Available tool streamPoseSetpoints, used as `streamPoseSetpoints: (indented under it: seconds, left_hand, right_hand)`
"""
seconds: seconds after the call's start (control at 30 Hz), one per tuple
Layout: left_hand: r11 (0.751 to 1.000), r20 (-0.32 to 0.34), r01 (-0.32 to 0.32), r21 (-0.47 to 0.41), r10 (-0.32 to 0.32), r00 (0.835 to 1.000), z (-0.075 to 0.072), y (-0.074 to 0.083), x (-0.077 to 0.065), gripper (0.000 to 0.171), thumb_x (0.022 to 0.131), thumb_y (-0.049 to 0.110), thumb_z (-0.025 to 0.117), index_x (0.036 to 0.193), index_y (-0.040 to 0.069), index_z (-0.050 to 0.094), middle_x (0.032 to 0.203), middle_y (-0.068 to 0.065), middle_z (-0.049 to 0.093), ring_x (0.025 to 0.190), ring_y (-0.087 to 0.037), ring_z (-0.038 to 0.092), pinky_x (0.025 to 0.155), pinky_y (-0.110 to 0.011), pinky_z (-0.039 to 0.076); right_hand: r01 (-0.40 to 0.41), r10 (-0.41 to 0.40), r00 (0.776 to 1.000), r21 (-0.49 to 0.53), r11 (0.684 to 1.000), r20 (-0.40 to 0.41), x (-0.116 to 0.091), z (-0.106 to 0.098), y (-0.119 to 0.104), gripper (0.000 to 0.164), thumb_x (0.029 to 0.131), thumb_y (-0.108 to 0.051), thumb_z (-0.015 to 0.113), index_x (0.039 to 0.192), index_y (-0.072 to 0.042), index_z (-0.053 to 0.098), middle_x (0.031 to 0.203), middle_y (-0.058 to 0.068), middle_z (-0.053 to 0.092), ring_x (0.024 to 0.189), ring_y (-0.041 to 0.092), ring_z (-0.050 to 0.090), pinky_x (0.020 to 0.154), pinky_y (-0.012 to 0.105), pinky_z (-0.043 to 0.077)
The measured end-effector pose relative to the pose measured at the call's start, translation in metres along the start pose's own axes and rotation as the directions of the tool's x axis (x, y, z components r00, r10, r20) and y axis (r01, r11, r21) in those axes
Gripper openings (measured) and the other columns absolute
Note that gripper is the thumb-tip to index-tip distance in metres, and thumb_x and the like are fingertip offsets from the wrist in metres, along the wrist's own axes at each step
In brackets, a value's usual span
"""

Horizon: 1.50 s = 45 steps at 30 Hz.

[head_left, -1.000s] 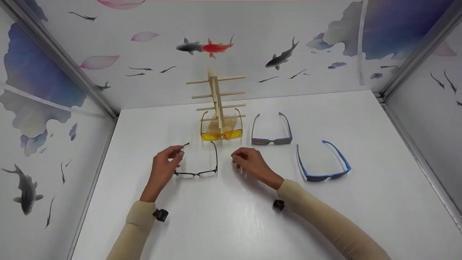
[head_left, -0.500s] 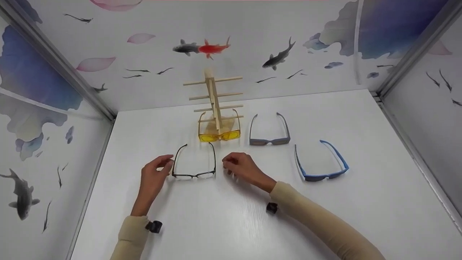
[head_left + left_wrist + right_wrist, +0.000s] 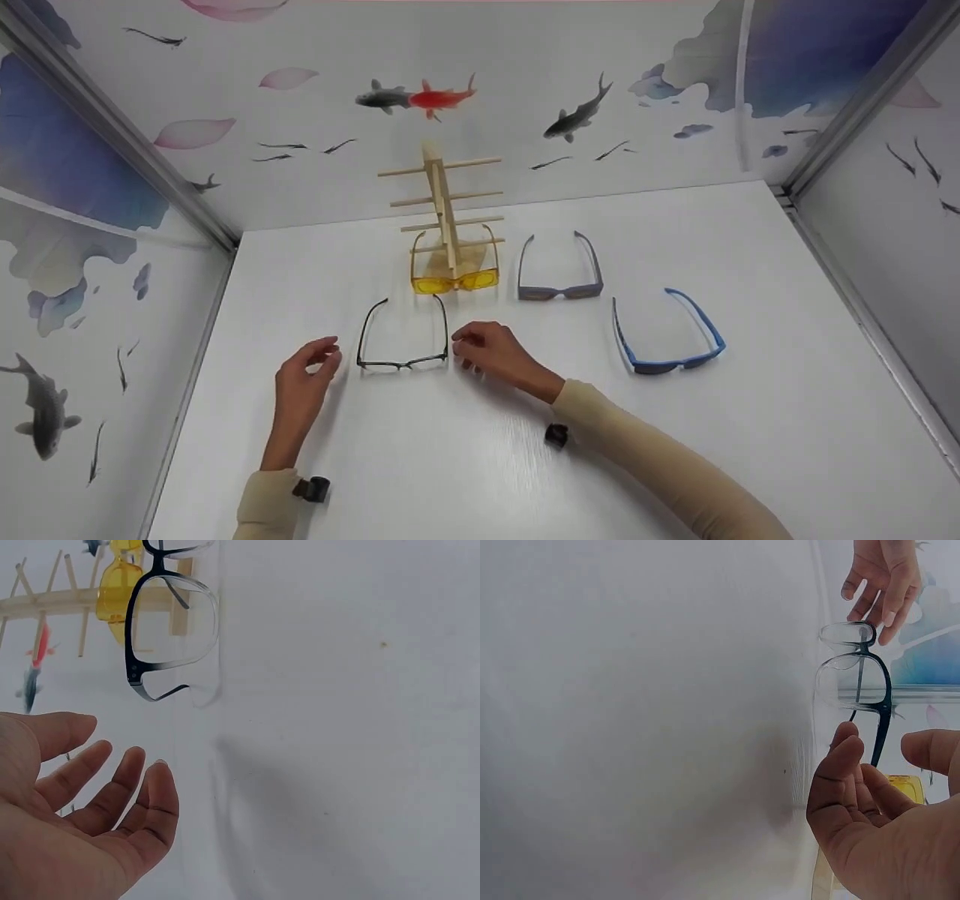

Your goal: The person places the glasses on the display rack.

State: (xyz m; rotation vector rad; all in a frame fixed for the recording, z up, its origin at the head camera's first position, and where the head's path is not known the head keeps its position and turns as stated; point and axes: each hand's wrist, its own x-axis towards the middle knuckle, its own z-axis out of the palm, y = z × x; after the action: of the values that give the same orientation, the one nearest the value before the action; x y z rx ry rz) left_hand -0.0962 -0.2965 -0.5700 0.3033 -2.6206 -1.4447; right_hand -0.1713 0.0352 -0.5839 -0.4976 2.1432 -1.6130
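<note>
Black-framed eyeglasses (image 3: 403, 365) with clear lenses stand on the white table, temples unfolded toward the back. To their left, my left hand (image 3: 304, 382) is apart from them, its fingers loosely bent around nothing; the left wrist view shows a gap between the fingertips and the eyeglasses (image 3: 133, 630). My right hand (image 3: 499, 356) hovers by their right temple, fingers loosely curled with the thumb apart. In the right wrist view the right hand (image 3: 877, 817) has nothing between thumb and fingers, and the eyeglasses (image 3: 885, 679) show just beyond the fingertips.
Behind stands a wooden display rack (image 3: 442, 195) with several crossbars. Yellow glasses (image 3: 455, 283) sit at its base. Grey sunglasses (image 3: 561, 292) and blue sunglasses (image 3: 709, 319) lie farther right on the table (image 3: 465, 465). Printed walls enclose the back and sides.
My left hand has let go of the left temple of the black eyeglasses and drawn back left and toward me. My right hand has moved left, closer to the right temple.
</note>
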Motion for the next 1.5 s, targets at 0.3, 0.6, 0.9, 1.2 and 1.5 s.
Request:
streamPoseSetpoints:
  seconds: [0.3, 0.6, 0.9, 1.2, 1.5]
  left_hand:
    - [0.998, 0.036, 0.052, -0.043, -0.050, 0.998, 0.004, -0.007, -0.004, 0.035, 0.111, 0.012, 0.066, 0.144, -0.001, 0.069, 0.126, -0.018, 0.073, 0.111, -0.028, 0.069, 0.080, -0.015, 0.059]
    - [0.988, 0.069, 0.105, -0.112, -0.098, 0.993, 0.008, -0.009, -0.003, 0.034, 0.110, 0.014, 0.070, 0.140, 0.001, 0.072, 0.118, -0.018, 0.078, 0.099, -0.026, 0.074, 0.077, -0.022, 0.060]
    - [0.979, 0.076, 0.119, -0.164, -0.107, 0.991, 0.011, -0.010, 0.004, 0.032, 0.111, 0.016, 0.068, 0.139, 0.000, 0.073, 0.113, -0.018, 0.078, 0.095, -0.028, 0.072, 0.075, -0.025, 0.059]
    - [0.971, 0.106, 0.136, -0.196, -0.117, 0.988, 0.016, -0.007, 0.005, 0.030, 0.111, 0.012, 0.068, 0.137, -0.001, 0.074, 0.108, -0.018, 0.078, 0.092, -0.028, 0.073, 0.072, -0.026, 0.058]
    - [0.964, 0.117, 0.154, -0.216, -0.131, 0.984, 0.012, 0.000, -0.009, 0.031, 0.109, 0.007, 0.068, 0.139, -0.002, 0.072, 0.112, -0.018, 0.078, 0.094, -0.028, 0.076, 0.076, -0.026, 0.060]
  right_hand:
    - [-0.014, 0.014, 1.000, 0.019, 1.000, 0.011, 0.002, 0.009, 0.001, 0.024, 0.109, -0.017, 0.067, 0.123, 0.000, 0.077, 0.103, 0.018, 0.079, 0.084, 0.027, 0.074, 0.066, 0.031, 0.059]
    - [-0.010, 0.010, 1.000, 0.055, 0.998, -0.001, 0.004, 0.015, 0.000, 0.024, 0.109, -0.017, 0.066, 0.118, 0.003, 0.077, 0.103, 0.021, 0.078, 0.085, 0.035, 0.075, 0.064, 0.031, 0.056]
    - [-0.009, 0.010, 1.000, 0.082, 0.997, -0.015, 0.008, 0.018, -0.001, 0.028, 0.111, -0.018, 0.065, 0.117, 0.006, 0.076, 0.101, 0.020, 0.079, 0.082, 0.033, 0.076, 0.062, 0.028, 0.056]
    - [-0.029, 0.035, 0.999, 0.159, 0.987, -0.035, 0.010, 0.022, 0.000, 0.027, 0.110, -0.014, 0.065, 0.118, 0.010, 0.075, 0.095, 0.020, 0.078, 0.070, 0.018, 0.070, 0.062, 0.028, 0.057]
    - [-0.058, 0.065, 0.997, 0.156, 0.986, -0.036, 0.004, 0.024, -0.003, 0.024, 0.109, -0.011, 0.067, 0.118, 0.010, 0.075, 0.093, 0.015, 0.078, 0.071, 0.014, 0.068, 0.065, 0.026, 0.058]
